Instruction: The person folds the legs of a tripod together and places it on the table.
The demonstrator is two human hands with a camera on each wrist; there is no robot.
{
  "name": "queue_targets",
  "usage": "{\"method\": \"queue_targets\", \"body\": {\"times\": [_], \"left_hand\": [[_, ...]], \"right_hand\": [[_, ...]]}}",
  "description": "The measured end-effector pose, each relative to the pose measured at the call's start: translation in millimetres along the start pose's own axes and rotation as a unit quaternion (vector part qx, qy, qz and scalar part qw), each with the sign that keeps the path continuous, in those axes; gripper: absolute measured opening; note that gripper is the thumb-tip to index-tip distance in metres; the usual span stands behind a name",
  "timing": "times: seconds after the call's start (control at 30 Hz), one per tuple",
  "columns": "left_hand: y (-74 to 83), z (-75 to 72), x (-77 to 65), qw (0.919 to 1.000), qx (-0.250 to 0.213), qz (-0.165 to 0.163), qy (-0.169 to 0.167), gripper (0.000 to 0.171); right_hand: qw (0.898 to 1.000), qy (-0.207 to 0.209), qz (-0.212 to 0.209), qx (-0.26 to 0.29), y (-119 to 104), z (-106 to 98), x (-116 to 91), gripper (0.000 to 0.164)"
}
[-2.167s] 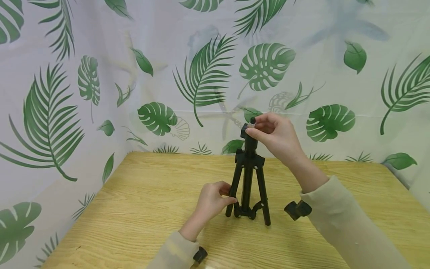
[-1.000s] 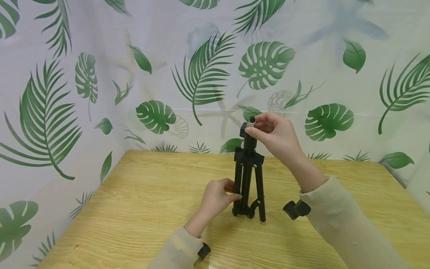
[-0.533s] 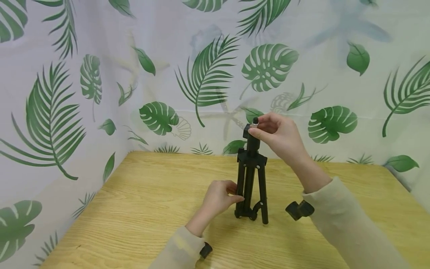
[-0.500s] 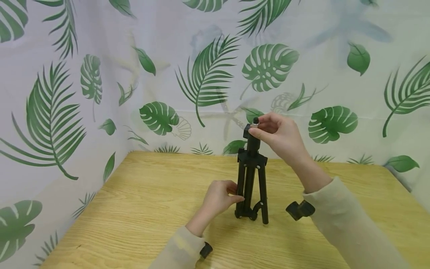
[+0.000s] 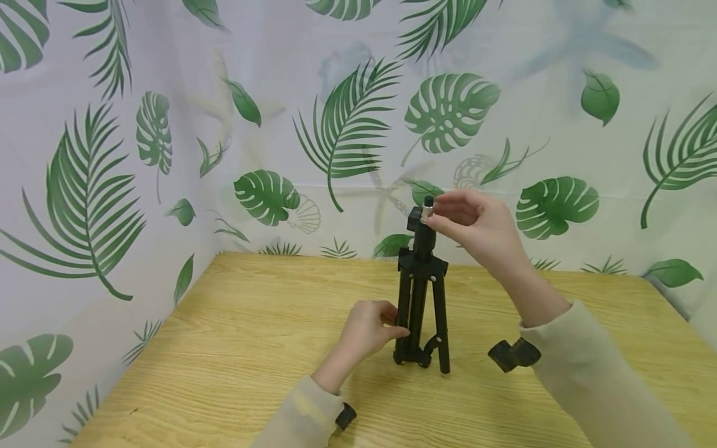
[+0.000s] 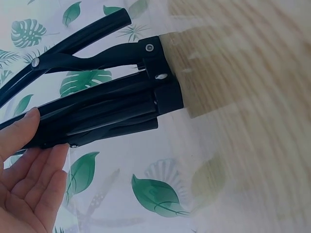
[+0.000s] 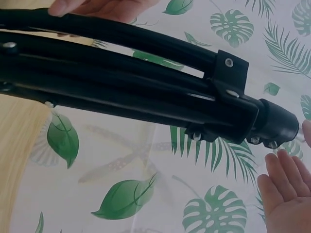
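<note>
Right fingers (image 5: 460, 198) above left fingers (image 5: 395, 333)

A black tripod (image 5: 417, 305) stands upright, right of centre. Its right leg (image 5: 441, 317) angles slightly outward.

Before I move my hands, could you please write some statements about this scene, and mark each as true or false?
1. The left hand grips the black tripod in its lower half. True.
2. The tripod lies on its side. False: it is upright.
3. The right hand is at the silver post on the tripod's top. True.
4. All the tripod's legs are folded together. False: one leg slants outward.
5. The backdrop shows green leaves. True.
6. The table is white. False: it has yellowish wood grain.
</note>
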State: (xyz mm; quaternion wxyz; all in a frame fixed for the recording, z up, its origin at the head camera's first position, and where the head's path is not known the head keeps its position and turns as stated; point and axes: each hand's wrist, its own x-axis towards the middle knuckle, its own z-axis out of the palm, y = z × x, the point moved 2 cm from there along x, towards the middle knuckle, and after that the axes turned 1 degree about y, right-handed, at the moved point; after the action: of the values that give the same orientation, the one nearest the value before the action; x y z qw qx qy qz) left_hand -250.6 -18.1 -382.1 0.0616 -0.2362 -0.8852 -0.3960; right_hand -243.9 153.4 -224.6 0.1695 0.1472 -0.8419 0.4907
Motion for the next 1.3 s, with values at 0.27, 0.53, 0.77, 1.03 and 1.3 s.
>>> {"method": "queue_targets", "body": {"times": [0.27,0.53,0.77,1.03,1.3], "left_hand": [[-0.3,-0.1,-0.4,1.0,-0.001,0.005,0.004,0.021],[-0.3,0.4,-0.1,1.0,-0.004,0.007,0.002,0.02],[0.4,0.0,-0.5,0.9999,-0.012,0.006,0.005,0.019],[0.1,-0.3,-0.6,0.9999,-0.012,0.003,0.004,0.019],[0.1,-0.3,-0.6,0.9999,-0.012,0.0,0.005,0.019]], "right_hand": [[1.0,-0.017,0.005,-0.01,17.7,-7.4,-9.3,0.048],[0.998,-0.029,0.013,-0.045,30.9,-5.2,-21.2,0.053],[0.998,-0.042,0.019,-0.048,40.9,-0.6,-33.9,0.053],[0.997,-0.052,0.023,-0.054,51.8,3.1,-45.1,0.051],[0.997,-0.058,0.018,-0.043,65.0,11.9,-58.0,0.046]]}}
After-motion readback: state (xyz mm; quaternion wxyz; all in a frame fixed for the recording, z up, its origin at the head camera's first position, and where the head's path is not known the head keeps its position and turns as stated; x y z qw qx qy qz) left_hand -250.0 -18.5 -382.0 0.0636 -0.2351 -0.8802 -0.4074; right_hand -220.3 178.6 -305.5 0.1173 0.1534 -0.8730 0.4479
